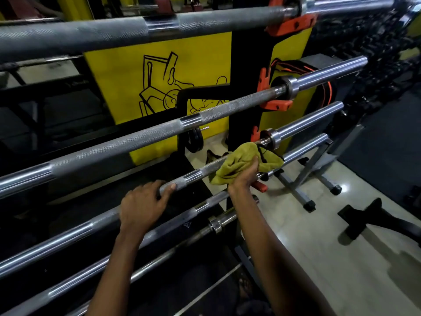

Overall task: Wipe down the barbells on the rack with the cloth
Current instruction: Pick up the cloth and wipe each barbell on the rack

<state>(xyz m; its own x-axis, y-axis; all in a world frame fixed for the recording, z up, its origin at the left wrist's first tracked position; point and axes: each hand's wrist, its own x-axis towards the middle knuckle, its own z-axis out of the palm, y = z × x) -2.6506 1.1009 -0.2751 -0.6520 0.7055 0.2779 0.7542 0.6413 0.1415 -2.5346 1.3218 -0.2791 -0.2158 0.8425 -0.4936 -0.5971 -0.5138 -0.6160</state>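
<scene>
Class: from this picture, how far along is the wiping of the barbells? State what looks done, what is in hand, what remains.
Done: unclear; no barbell shows a sign of wiping. In hand: the right hand grips the cloth around the third barbell near its collar, while the left hand holds the same bar. Left: likely the barbell below; the top barbell and the second barbell cannot be judged.

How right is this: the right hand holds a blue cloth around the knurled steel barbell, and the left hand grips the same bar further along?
One detail is wrong: the cloth is olive-yellow, not blue. In the head view the right hand holds the olive-yellow cloth around the knurled steel barbell, and the left hand grips the same bar further along.
</scene>
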